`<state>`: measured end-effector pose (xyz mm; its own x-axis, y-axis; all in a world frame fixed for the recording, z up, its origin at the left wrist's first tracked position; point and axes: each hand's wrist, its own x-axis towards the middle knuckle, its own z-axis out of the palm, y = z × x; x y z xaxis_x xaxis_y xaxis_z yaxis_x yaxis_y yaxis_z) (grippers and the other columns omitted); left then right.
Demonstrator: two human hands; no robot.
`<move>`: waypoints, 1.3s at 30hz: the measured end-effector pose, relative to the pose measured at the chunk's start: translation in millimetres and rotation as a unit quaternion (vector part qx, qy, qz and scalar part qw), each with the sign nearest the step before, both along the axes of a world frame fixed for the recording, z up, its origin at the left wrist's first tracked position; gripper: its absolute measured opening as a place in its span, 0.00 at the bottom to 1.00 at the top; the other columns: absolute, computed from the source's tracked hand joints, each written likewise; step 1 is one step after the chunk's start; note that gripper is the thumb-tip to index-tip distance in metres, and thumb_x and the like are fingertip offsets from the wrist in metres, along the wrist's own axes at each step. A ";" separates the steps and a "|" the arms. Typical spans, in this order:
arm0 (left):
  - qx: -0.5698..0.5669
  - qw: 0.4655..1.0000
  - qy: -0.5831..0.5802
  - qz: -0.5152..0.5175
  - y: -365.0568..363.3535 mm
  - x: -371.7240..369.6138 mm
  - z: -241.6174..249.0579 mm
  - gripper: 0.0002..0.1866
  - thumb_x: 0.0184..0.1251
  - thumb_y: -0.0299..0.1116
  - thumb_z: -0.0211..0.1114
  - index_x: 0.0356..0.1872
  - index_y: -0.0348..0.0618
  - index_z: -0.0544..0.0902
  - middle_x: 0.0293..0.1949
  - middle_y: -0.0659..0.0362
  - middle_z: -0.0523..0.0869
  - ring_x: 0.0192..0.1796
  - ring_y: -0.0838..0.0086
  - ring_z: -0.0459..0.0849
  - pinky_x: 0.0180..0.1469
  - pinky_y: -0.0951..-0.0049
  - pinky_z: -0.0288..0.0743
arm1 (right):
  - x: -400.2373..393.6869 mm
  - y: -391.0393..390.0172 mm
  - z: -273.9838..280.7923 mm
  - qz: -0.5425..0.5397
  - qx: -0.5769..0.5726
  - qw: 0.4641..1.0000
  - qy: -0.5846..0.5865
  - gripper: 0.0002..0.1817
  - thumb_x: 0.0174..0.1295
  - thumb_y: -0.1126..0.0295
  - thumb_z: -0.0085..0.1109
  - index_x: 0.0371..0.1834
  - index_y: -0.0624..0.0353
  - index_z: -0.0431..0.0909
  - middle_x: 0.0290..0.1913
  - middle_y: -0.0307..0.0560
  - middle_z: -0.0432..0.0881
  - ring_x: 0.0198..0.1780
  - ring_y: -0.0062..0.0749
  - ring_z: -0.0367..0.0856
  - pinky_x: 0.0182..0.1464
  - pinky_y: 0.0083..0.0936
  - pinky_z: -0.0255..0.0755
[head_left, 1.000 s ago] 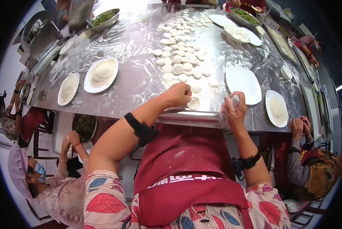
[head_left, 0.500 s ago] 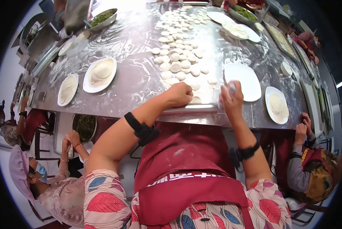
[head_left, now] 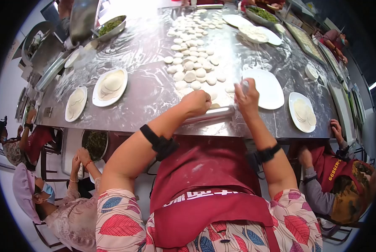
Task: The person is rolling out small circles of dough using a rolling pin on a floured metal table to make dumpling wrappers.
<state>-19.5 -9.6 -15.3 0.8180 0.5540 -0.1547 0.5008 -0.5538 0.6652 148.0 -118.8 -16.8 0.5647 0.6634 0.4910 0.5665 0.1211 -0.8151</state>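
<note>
Many small floured dough pieces (head_left: 190, 76) lie in a long band down the middle of the metal table (head_left: 150, 90). My left hand (head_left: 197, 103) is closed low over the near end of the band, beside a dough piece at its fingertips; what it holds, if anything, is hidden. To its right my right hand (head_left: 247, 94) is raised at the near left edge of an empty white plate (head_left: 265, 90). Its fingers are curled round something pale and blurred that I cannot make out. A strip of bare metal edge (head_left: 213, 113) lies just below my left hand.
White plates of flat dough wrappers stand at left (head_left: 110, 87), far left (head_left: 76, 103) and right (head_left: 302, 112). Bowls of green filling (head_left: 109, 27) (head_left: 261, 14) are at the back. Co-workers sit to the left (head_left: 70, 210) and right (head_left: 322, 185).
My right hand has shifted slightly left and up. My left hand stays low at the near dough pieces. The right co-worker's hands have moved apart. The view has shifted slightly.
</note>
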 end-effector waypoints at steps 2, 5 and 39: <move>0.058 0.998 0.005 -0.007 4.4 9.7 -0.8 0.09 0.57 0.32 0.60 0.30 0.35 0.82 0.26 0.48 0.83 0.32 0.64 0.83 0.36 0.64 0.73 | 7.2 11.1 -3.4 -0.010 -0.001 0.998 -0.056 0.11 0.59 0.73 0.59 0.39 0.60 0.66 0.21 0.45 0.76 0.20 0.25 0.77 0.20 0.24 0.69; 0.025 0.998 -0.016 -0.064 3.2 6.7 5.4 0.08 0.56 0.31 0.61 0.29 0.35 0.82 0.25 0.48 0.83 0.30 0.64 0.82 0.35 0.65 0.73 | -1.5 -20.7 -6.4 0.008 -0.002 0.998 -0.056 0.10 0.59 0.74 0.59 0.39 0.60 0.66 0.20 0.43 0.75 0.19 0.25 0.76 0.20 0.24 0.69; -0.008 0.998 -0.011 -0.059 2.3 -4.8 8.5 0.11 0.55 0.30 0.60 0.37 0.33 0.80 0.32 0.45 0.83 0.36 0.57 0.81 0.41 0.64 0.73 | 0.3 -11.1 -7.8 -0.022 0.014 0.999 -0.039 0.12 0.59 0.73 0.59 0.39 0.60 0.65 0.18 0.49 0.74 0.18 0.35 0.76 0.22 0.29 0.68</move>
<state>-24.2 -7.2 -6.8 0.8809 0.4510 -0.1432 0.4174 -0.5979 0.6843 148.3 -129.8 -24.6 0.5529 0.6242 0.5520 0.6333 0.1157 -0.7652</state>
